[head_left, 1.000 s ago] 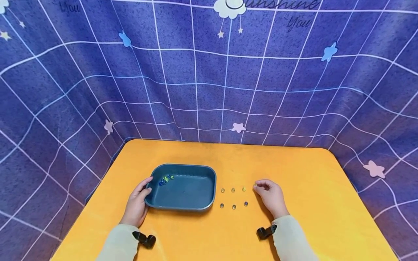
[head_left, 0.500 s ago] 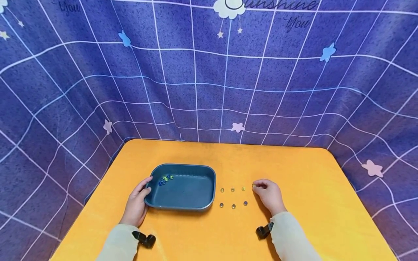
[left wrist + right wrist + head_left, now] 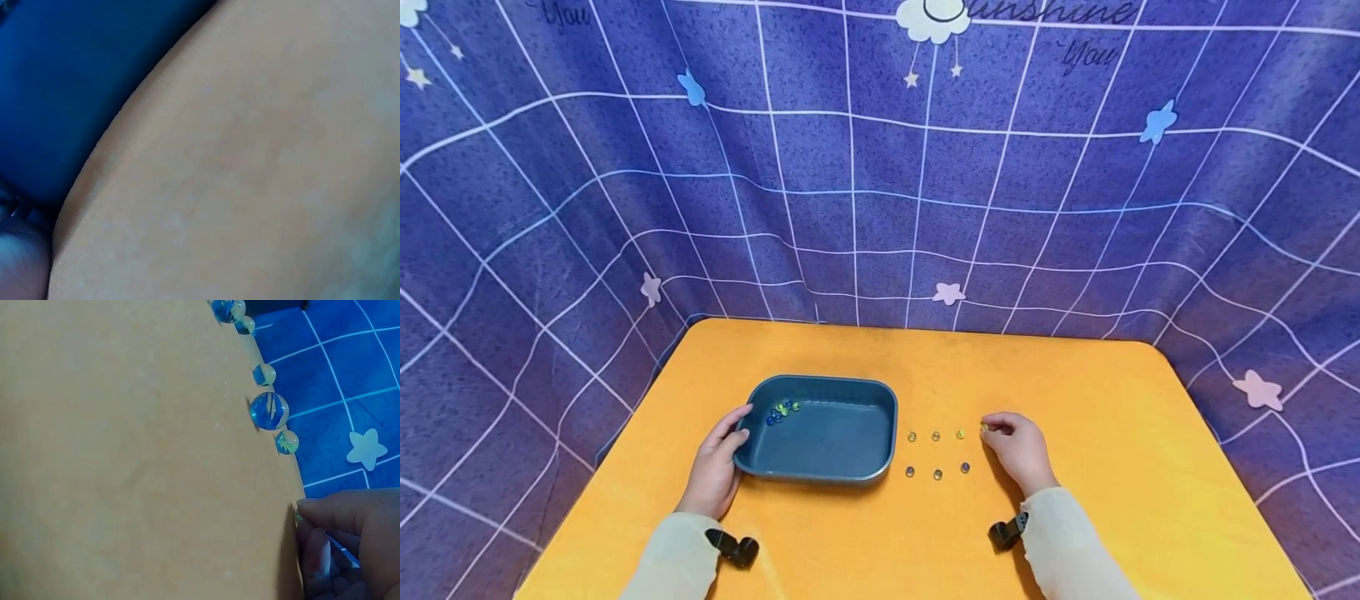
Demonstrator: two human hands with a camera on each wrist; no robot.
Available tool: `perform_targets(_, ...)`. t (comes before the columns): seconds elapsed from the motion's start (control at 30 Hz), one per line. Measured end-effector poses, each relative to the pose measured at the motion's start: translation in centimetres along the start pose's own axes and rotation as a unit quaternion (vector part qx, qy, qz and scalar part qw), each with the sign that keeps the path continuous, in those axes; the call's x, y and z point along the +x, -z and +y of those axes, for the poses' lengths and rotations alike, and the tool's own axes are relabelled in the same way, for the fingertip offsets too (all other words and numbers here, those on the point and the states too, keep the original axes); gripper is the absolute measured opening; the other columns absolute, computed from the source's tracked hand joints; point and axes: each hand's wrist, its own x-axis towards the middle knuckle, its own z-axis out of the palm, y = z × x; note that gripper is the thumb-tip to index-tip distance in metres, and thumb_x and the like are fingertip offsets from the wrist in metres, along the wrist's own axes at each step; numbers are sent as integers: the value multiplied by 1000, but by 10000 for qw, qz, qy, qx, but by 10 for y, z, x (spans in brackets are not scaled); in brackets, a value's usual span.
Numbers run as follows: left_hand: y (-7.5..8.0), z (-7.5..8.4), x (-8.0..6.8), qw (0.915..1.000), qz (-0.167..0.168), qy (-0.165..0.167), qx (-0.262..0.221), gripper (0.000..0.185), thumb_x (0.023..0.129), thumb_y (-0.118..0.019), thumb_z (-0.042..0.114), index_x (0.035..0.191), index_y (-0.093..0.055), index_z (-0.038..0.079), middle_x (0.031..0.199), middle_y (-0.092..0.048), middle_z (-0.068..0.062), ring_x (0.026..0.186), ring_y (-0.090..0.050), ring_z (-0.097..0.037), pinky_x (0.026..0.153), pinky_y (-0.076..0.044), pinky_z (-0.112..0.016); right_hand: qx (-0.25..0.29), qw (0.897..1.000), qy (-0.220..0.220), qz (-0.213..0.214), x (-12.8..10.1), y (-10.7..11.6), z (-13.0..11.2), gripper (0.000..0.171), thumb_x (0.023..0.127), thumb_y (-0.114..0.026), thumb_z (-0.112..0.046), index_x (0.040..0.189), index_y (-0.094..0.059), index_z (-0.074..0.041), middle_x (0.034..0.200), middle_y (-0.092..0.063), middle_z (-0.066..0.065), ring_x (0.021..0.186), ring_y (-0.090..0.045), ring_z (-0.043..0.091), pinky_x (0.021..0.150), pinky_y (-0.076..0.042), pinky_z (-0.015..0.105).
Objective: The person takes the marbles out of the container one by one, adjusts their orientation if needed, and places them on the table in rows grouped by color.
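Note:
A dark blue-grey rectangular tray (image 3: 820,475) holds several blue and yellow-green glass marbles (image 3: 782,408) near its back left corner. My left hand (image 3: 711,471) grips the tray's left end, thumb inside the rim and fingers along the outer side. To the right of the tray, clear and coloured marbles lie in two rows: a back row ending in a yellow marble (image 3: 960,434) and a front row ending in a blue marble (image 3: 966,468). At the right end of the back row, my right hand (image 3: 1021,450) pinches a yellow-green marble (image 3: 984,427) between thumb and index finger, low at the tabletop.
The table has a yellow-orange top (image 3: 1075,392). A purple-blue curtain (image 3: 880,208) with a white grid and stars hangs along the back and both sides. A black wrist camera (image 3: 732,548) sits on the left sleeve, another wrist camera (image 3: 1007,532) on the right.
My right hand has shifted very slightly left with the marble. The tray, the left hand and the rows of marbles stay as they were.

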Motion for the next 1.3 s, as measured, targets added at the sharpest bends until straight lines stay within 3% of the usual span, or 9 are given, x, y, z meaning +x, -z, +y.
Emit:
perform_targets(0.33,0,2,1,10000,43,52,29,47,109,-44,6,156,-40,2,171,-14,-9,155,-10,-20,122,-24,-30,259,9996,-119,2,-1,2,1,25,94,-74,-14,116,-74,-5,106,-70,8,93,-62,22,80,-51,33)
perform_targets(0.53,-1,2,3,10000,-9,65,55,47,110,-45,9,157,-40,3,171,-14,-8,154,-11,-19,123,-22,-32,794,9965,-269,-47,-2,7,0,31,97,-71,-17,125,-68,-3,110,-68,11,93,-62,23,73,-54,28)
perform_targets(0.67,0,3,3,9999,-63,73,97,47,110,-45,11,157,-40,4,171,-13,-8,155,-11,-20,123,-23,-34,1106,9938,-149,12,-3,5,-15,34,99,-68,-16,129,-65,-2,108,-66,12,90,-62,24,69,-54,28)
perform_targets(0.87,2,1,1,9999,-21,88,95,48,110,-45,9,157,-39,3,171,-13,-8,155,-10,-20,123,-21,-33,1134,9913,673,5,-12,-11,-61,26,96,-71,-10,120,-70,-2,101,-68,9,89,-63,19,74,-52,25)
perform_targets(1.1,2,0,0,9999,52,81,93,48,110,-45,9,157,-39,3,171,-13,-8,155,-10,-21,123,-22,-33,1214,9788,1573,-499,-26,-42,-108,18,93,-73,-5,112,-73,-5,93,-68,4,88,-64,19,75,-53,26)
perform_targets(1.3,0,2,0,9999,36,116,96,47,110,-45,8,157,-40,4,171,-12,-8,155,-11,-20,123,-23,-35,18,9555,2575,-1439,-34,-72,-127,19,95,-73,-10,114,-71,-9,97,-63,-2,85,-59,13,78,-55,28)
